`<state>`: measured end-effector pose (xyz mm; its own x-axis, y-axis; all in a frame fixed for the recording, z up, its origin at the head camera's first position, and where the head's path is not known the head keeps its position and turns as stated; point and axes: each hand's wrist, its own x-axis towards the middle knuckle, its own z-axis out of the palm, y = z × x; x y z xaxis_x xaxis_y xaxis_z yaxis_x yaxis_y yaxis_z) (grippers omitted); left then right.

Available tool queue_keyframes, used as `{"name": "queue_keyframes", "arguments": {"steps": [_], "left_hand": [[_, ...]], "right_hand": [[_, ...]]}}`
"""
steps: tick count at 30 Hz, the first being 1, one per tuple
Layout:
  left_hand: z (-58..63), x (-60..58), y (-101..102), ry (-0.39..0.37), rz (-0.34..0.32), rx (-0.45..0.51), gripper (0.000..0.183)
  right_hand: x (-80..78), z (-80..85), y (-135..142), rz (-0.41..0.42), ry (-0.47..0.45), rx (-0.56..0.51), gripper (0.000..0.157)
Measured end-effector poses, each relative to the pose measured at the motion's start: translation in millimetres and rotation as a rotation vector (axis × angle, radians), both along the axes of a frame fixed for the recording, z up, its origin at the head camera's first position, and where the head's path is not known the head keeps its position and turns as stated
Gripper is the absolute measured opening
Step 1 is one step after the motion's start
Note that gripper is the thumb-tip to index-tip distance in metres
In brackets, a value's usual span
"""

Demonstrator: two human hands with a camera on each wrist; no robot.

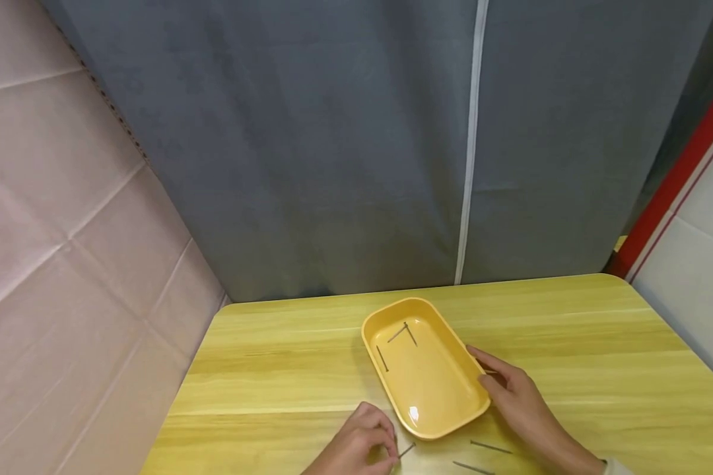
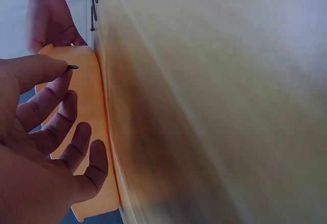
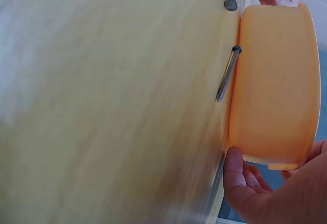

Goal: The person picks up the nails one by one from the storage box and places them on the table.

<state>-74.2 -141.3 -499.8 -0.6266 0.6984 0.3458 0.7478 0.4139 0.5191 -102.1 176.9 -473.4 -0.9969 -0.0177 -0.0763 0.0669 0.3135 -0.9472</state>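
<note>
Between the left fingers — one slim nail.

Tray: plain yellow from the head, orange from both wrists; nails: dull grey, darker at the left wrist; surface: yellow with streaked, wood-like grain; curtain: blue-grey, with white strip; left cloth: pale pink; right cloth: whitish, edged by a broad red band and thin dark-red line; sleeve: cream.
</note>
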Motion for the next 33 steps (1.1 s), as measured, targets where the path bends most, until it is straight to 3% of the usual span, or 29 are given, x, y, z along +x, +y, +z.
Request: {"name": "queue_keyframes", "arguments": {"steps": [8,12,19,28,33], "left_hand": [[-1.7,2.8,8.1,-0.016,-0.015,-0.115,0.005],[-4.2,4.0,13.1,0.081,-0.017,-0.201,0.008],[-5.8,5.9,20.3,0.225,0.0,-0.351,0.034],[-5.9,8.0,24.0,0.289,0.016,-0.396,0.037],[-3.8,9.3,26.7,0.304,0.027,-0.41,0.024]], "right_hand": [[0.4,0.9,-1.7,0.001,-0.015,-0.003,0.046],[0.6,0.8,-1.9,-0.002,-0.015,0.005,0.046],[1.4,-0.5,-2.3,-0.005,-0.007,0.004,0.046],[0.4,-0.2,-2.0,-0.005,-0.02,0.007,0.046],[0.1,0.3,-1.8,-0.01,-0.027,0.009,0.046]]}}
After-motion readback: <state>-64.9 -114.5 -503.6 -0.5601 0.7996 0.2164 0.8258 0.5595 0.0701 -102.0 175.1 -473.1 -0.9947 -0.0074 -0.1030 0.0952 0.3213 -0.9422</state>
